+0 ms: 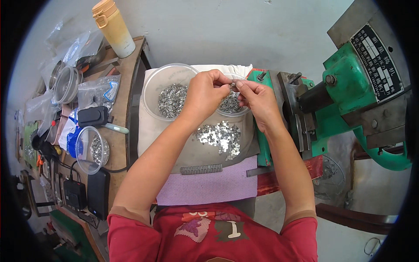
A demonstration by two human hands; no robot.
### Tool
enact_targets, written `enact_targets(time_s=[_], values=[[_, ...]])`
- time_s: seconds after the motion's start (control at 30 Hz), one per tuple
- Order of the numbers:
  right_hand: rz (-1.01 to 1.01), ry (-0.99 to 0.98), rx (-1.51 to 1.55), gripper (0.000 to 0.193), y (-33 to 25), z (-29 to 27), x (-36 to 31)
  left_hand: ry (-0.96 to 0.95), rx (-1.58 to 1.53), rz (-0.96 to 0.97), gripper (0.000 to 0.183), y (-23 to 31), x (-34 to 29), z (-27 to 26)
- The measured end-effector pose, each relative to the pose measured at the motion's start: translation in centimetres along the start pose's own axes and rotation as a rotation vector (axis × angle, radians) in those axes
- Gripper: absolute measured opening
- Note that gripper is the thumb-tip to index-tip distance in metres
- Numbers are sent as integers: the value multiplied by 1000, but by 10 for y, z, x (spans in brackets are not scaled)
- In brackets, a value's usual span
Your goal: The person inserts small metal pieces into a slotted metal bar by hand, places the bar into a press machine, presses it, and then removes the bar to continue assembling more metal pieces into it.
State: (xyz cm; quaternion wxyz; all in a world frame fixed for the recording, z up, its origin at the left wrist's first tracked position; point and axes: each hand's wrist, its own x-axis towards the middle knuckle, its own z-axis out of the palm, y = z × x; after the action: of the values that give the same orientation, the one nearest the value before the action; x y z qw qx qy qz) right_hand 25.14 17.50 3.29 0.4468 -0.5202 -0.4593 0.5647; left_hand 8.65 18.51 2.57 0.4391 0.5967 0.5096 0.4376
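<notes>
On the left, a brown table (120,144) is crowded with clear plastic bags, one bag (97,92) bearing a blue-printed label, its text too small to be read. Beside it are noted a blue and white packet (72,134), a small clear tub (83,149) part-filled with metal parts, a black case (93,116) and, at the back, a yellow bottle (117,35).

Further right, a large clear tub (162,75) of bent metal parts is set on a cloth-covered surface. The left grip (204,94) is raised beside it, thumb and forefinger pressed together on a small metal piece (232,84). Below, a dark ridged strip (201,169) and a loose heap of bright flat pieces (221,136) are laid out.

The small metal piece is held above a second tub (231,114), which is partly obscured by the hands; it appears grey, its shape largely covered by fingertips. It is also pinched by the right grip (261,101).

The right side is occupied by a green press (345,74), to which a black plate (378,63) with white characters and figures is fixed.
</notes>
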Motion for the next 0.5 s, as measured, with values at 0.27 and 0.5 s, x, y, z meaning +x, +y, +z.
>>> enact_targets(time_s=[0.27, 0.5], values=[[-40, -8, 49, 24, -1, 0, 2, -70, -379, -170, 10, 21, -12, -8], [-86, 41, 66, 20, 2, 4, 1, -65, -412, -155, 17, 21, -15, -7]])
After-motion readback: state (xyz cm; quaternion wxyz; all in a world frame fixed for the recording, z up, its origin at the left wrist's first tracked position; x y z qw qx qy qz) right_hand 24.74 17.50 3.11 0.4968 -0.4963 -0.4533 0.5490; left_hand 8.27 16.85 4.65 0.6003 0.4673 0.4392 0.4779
